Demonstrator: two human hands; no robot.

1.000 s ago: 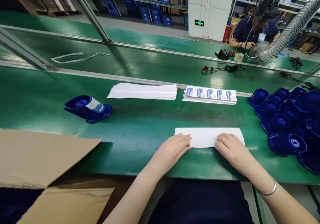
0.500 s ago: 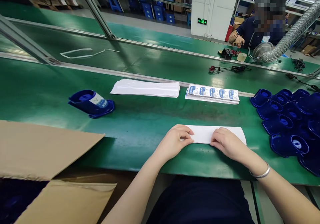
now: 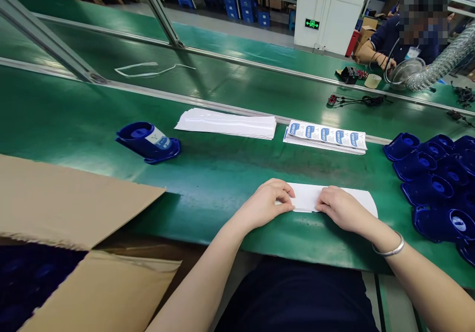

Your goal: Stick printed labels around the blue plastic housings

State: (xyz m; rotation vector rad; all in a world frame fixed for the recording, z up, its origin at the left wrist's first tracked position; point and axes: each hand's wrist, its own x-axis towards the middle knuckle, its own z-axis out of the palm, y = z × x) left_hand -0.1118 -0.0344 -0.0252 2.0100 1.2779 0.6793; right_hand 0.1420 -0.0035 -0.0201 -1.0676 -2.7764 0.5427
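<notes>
A white paper strip [image 3: 307,197] lies on the green worktop in front of me, its printed side, if any, not showing. My left hand [image 3: 272,199] pinches it near its left end, thumb by the near edge. Closed over the strip's middle, my right hand [image 3: 339,206] grips the near edge with thumb and fingers. Beyond my hands rest a stack of blank white strips [image 3: 230,124] and a stack of label sheets [image 3: 326,136] printed in blue. A dark blue plastic housing [image 3: 146,141] with a label on its side lies to the left.
Several dark blue housings [image 3: 426,189] crowd the right side. An opened cardboard box [image 3: 74,198] with blue parts inside stands at the left front. Metal frame posts [image 3: 159,10] rise at the back left. Across the bench, a co-worker [image 3: 389,40] sits near a flexible duct [image 3: 441,70].
The view has turned slightly, so the scene sits further right. Both hands stay on the white strip, and my right fingers have curled a little tighter at its near edge.
</notes>
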